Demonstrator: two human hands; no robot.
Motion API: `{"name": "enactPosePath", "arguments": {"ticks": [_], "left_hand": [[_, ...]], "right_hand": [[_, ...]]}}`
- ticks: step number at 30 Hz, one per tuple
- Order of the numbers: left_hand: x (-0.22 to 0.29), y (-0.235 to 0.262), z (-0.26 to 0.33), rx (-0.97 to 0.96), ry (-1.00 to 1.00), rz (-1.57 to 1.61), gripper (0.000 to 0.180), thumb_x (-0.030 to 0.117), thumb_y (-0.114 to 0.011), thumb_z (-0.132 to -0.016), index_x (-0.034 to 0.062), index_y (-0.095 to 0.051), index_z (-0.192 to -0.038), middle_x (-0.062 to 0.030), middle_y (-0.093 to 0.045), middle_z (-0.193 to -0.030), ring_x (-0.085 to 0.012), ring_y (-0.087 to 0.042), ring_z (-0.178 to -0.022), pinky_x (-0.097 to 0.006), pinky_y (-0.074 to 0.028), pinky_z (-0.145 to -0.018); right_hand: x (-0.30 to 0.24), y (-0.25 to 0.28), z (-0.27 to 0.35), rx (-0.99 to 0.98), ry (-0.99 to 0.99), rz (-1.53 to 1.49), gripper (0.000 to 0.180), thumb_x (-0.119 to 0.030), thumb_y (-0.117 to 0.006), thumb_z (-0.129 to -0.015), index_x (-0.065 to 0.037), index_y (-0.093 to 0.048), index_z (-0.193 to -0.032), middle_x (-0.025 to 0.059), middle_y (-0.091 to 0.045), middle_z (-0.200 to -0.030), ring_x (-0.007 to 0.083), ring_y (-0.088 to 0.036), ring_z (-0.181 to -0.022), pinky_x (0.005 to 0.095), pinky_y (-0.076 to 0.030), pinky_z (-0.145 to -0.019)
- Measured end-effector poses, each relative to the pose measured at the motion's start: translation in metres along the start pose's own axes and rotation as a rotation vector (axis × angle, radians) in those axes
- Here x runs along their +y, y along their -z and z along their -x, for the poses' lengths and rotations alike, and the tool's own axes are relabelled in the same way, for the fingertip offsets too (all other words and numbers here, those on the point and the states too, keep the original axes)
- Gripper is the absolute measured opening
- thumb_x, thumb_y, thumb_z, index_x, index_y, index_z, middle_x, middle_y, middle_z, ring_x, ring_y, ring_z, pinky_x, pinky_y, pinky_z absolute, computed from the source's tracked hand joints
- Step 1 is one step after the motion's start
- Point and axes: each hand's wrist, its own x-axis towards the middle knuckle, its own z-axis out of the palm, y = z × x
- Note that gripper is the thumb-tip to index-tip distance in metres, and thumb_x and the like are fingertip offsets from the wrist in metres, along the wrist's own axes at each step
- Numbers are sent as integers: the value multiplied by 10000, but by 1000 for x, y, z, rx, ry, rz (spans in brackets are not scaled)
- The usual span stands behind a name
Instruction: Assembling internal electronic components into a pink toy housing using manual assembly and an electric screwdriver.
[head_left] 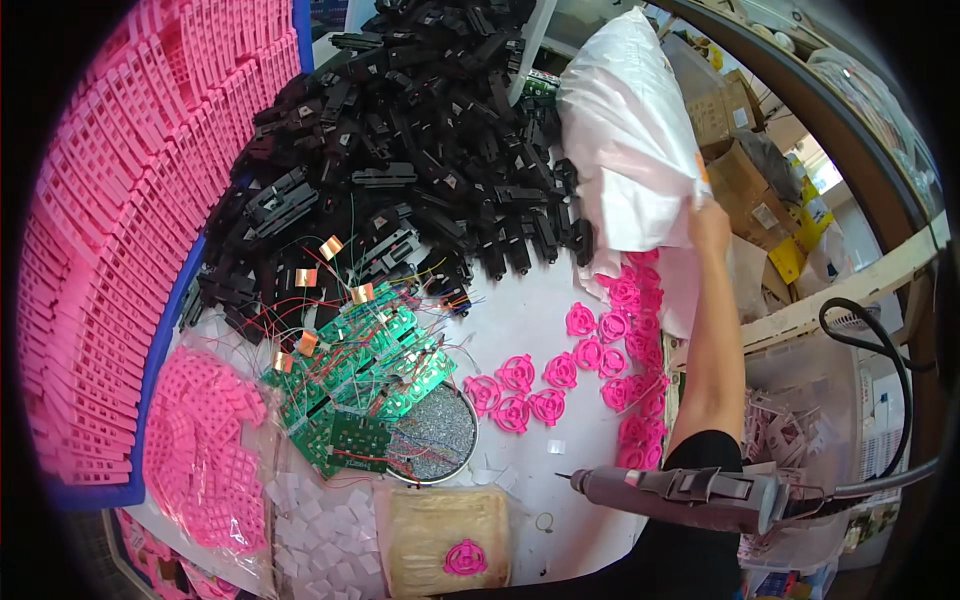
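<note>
My right hand [708, 222] reaches far forward on the right, closed on the lower corner of a large white woven sack [625, 130]. Pink round plastic parts [640, 320] lie in a pile below the sack's mouth, and several more are spread toward the middle of the table. A dark electric screwdriver [680, 495] hangs across my right sleeve, its bit toward the left. My left hand is out of view. Nearer me, a single pink round part [465, 557] rests on a yellowish square pad [445, 530].
Black plastic housings [400, 130] heap up at the back. Green circuit boards [370, 370] with thin wires lie around a round dish of small metal pieces [435, 440]. A blue crate [150, 390] of pink grilles stands left, beside bagged pink pieces [205, 440]. A clear bin [800, 400] sits right.
</note>
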Motion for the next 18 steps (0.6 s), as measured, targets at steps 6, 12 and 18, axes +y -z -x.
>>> {"name": "enactPosePath", "arguments": {"ticks": [6, 12, 18], "left_hand": [[-8, 25, -12, -351, 21, -27, 313, 189, -617, -962, -112, -655, -1041, -297, -640, -1133, -399, -643, -960, -472, -510, -846], [-11, 9, -3, -139, 21, 31, 335, 189, -618, -965, -122, -628, -1091, -301, -647, -1114, -402, -635, -1002, -485, -501, -868], [-15, 21, -12, -184, 58, 54, 365, 210, -635, -954, -123, -622, -1102, -304, -643, -1118, -401, -632, -1006, -487, -499, -871]], "right_hand": [[-9, 22, 2, 73, -143, -149, 365, -416, -617, -917, -81, -716, -1023, 209, -700, -853, 394, -677, -828, 475, -491, -732], [-67, 36, 23, -46, 43, -400, 328, -354, -644, -892, -44, -711, -974, 204, -686, -775, 370, -666, -738, 456, -491, -686], [-106, 70, 58, 477, 371, -126, 308, -282, -685, -849, -30, -654, -1024, 184, -685, -896, 366, -643, -813, 414, -497, -769]]}}
